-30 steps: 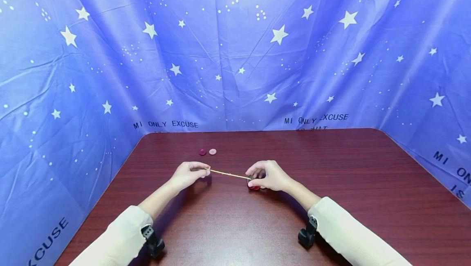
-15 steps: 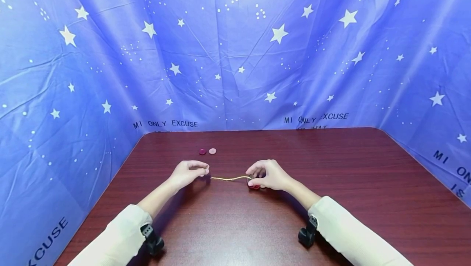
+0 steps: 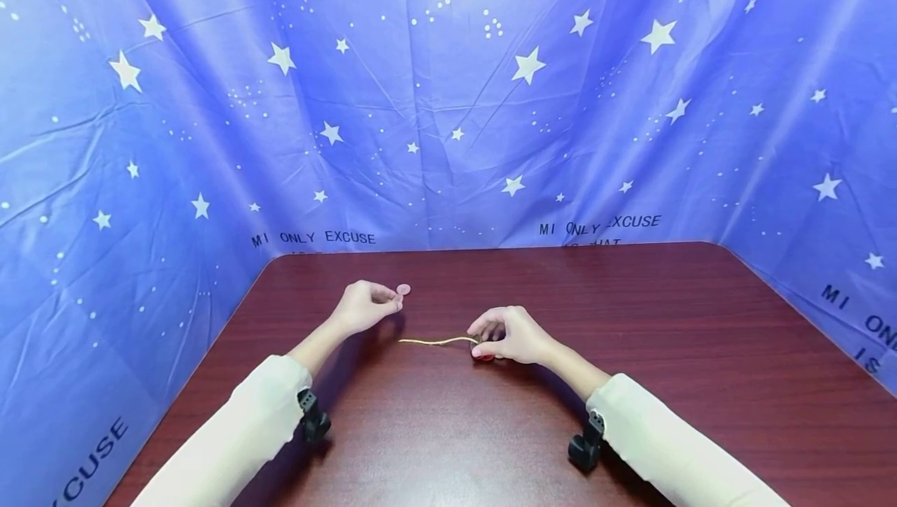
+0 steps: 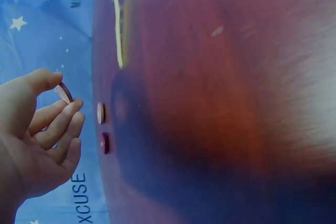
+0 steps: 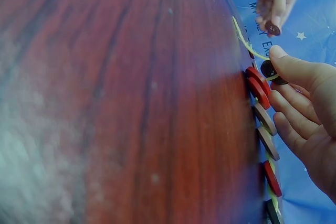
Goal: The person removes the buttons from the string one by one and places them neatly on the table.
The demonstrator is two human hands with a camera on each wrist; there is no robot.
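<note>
The place looks like a small curtained recording booth: blue star-printed drapes [image 3: 434, 102] with black lettering [image 3: 328, 238] hang behind and along both sides of a reddish-brown wood-grain table [image 3: 666, 312], and black wrist cameras [image 3: 584, 445] sit at the person's pale sleeves [image 3: 273, 394].

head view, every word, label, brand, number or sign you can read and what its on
"MI ONLY EXCUSE": blue backdrop, back left
"MI ONLY XCUSE": same, back right, broken by a fold
"CUSE": same, lower left, start cut off
"MI": same, right side
"ON": same, right edge, cut off
"IS": same, below that
Lettering under both back lines: mostly hidden at the table, too little to read surely
</note>
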